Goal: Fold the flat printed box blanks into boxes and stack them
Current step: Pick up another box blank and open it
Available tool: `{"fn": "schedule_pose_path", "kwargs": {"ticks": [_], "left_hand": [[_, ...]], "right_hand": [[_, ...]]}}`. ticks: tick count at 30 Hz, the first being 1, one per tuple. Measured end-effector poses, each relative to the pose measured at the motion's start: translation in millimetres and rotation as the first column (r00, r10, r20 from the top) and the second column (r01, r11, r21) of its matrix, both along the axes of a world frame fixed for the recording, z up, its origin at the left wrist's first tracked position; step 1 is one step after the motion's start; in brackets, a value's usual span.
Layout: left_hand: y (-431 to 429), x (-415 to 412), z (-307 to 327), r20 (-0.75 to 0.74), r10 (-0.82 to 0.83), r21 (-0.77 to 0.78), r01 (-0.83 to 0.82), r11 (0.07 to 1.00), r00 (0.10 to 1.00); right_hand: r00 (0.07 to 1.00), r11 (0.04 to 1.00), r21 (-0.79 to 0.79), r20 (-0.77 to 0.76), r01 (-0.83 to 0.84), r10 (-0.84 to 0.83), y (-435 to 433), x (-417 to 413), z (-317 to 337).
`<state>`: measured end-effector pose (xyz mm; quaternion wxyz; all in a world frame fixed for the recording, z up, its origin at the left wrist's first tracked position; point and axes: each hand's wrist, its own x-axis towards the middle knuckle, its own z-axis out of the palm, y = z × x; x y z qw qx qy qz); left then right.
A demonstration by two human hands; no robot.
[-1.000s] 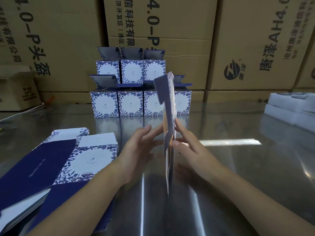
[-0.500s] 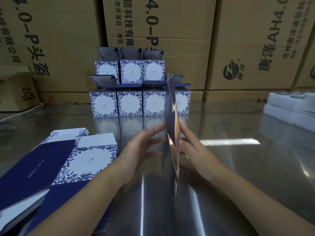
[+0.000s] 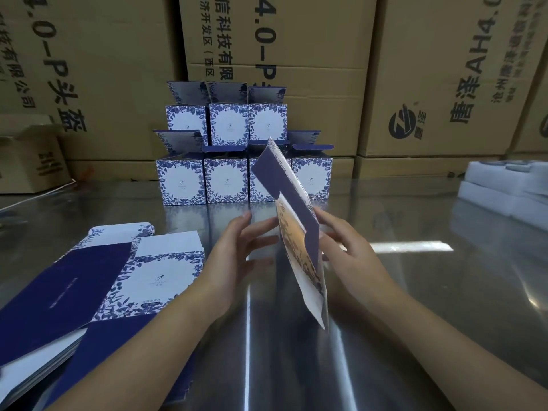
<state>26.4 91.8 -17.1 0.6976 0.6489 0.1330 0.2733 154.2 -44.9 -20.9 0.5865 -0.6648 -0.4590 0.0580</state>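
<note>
A flat blue-and-white printed box blank stands on edge above the steel table, tilted with its top leaning left. My right hand touches its right face with straight fingers. My left hand is at its left side, fingers straight, fingertips at the blank's lower panel. A pile of flat blanks lies at the near left. Folded boxes with open lids stand in two stacked rows at the back of the table.
Large brown cartons wall off the back. White foam pieces lie at the right edge. A small open carton sits at far left. The shiny steel table reflects light.
The blank has tipped from nearly upright to leaning left, and its lower end has swung right and toward me. Both hands stayed at its sides.
</note>
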Motion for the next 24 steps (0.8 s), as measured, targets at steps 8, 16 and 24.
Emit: {"fn": "schedule_pose_path", "kwargs": {"ticks": [8,16,24], "left_hand": [[-10,-4,2,0.003,-0.108,0.163,0.106,0.981,0.994],[-24,-6,3,0.016,-0.174,0.299,0.161,0.941,0.985],[-34,-2,-1,0.023,-0.103,0.296,0.091,0.951,0.994]], "right_hand": [[0.999,0.999,0.027,0.035,-0.036,0.035,-1,-7,1],[0.997,0.998,-0.017,0.042,-0.056,0.057,-2,-10,3],[0.998,0.998,-0.023,0.037,-0.052,0.053,1,-10,-2]]}}
